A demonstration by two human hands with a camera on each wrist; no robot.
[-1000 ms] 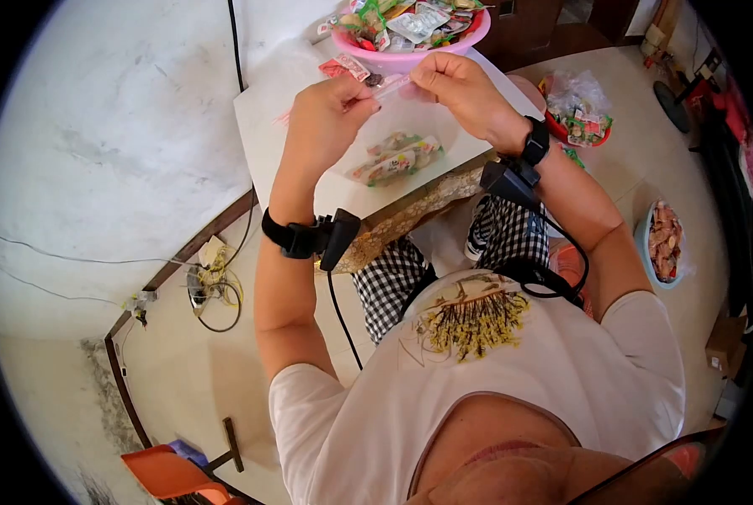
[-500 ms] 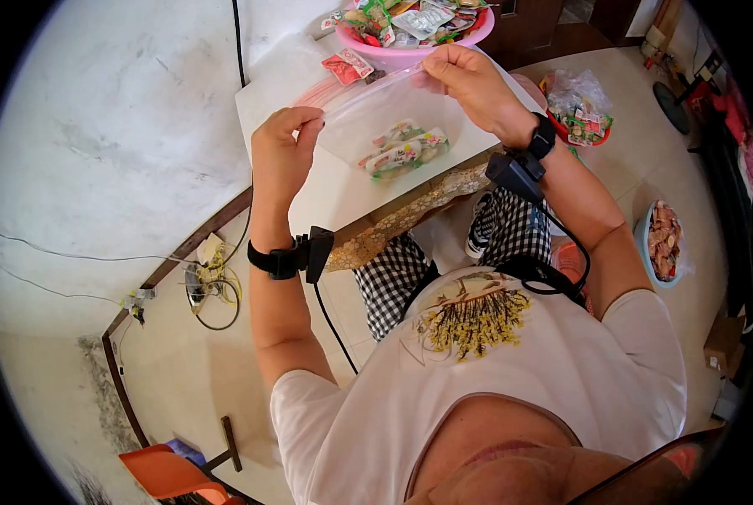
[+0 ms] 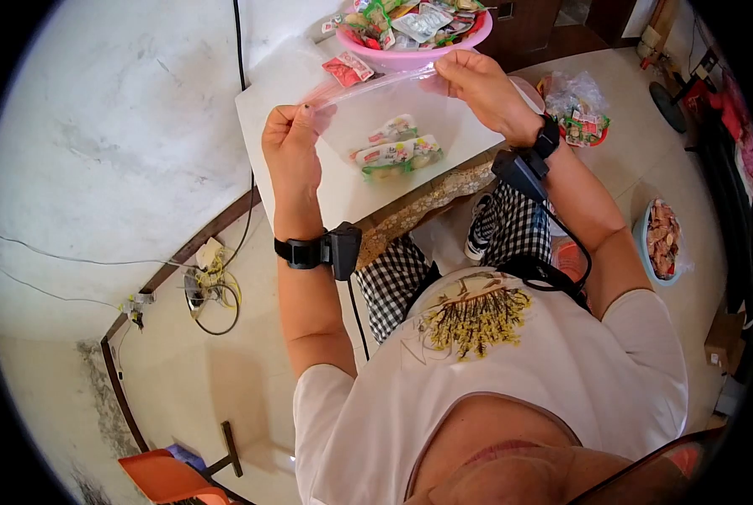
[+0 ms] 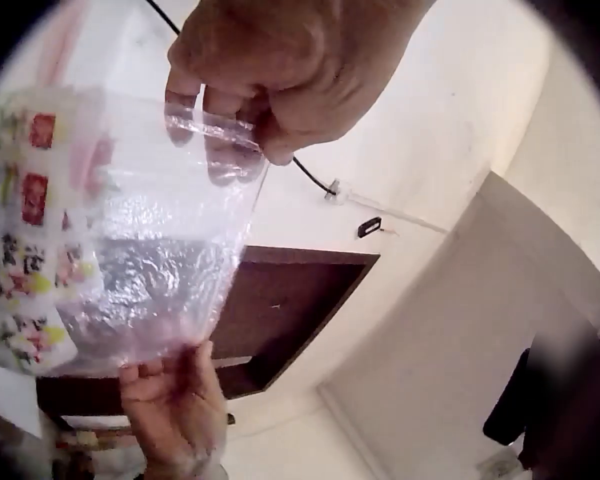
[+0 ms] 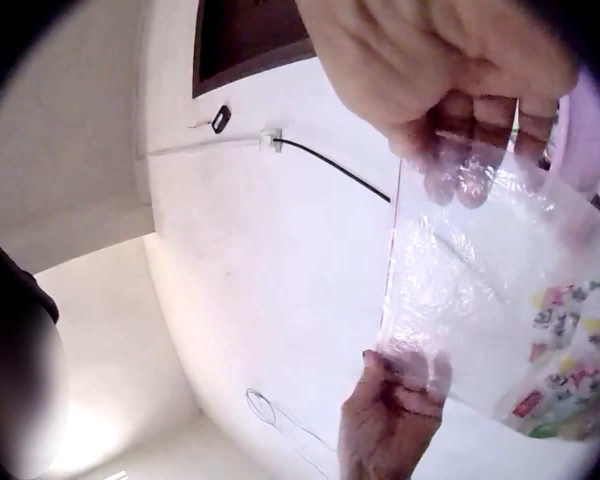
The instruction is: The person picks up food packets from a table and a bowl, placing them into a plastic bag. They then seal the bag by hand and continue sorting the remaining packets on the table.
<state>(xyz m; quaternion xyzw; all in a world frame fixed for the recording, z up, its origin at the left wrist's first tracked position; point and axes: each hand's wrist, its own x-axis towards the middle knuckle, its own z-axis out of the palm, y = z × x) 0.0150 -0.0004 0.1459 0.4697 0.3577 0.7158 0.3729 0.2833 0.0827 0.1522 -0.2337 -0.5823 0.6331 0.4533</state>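
Observation:
A clear zip bag [image 3: 351,118] is stretched between both hands above the white table. The left hand [image 3: 294,139] pinches one top corner between thumb and fingers, and the right hand [image 3: 481,88] pinches the other. Inside, low in the bag, lie several small snack packets [image 3: 397,154] with white, green and red print. In the left wrist view the packets [image 4: 30,240] show through the plastic at the left. The right wrist view has the left hand [image 5: 395,405] at the lower end of the bag's top edge.
On the white table [image 3: 305,198], a pink basin [image 3: 401,59] full of assorted packets stands at the back. A red packet [image 3: 348,69] lies before it. On the floor to the right are a red basin [image 3: 595,139] and a light blue basin [image 3: 648,244].
The hands have moved apart, drawing the bag's top edge out wide. The bag and packets face the head camera more flatly now. The left hand swung left, then slightly back right.

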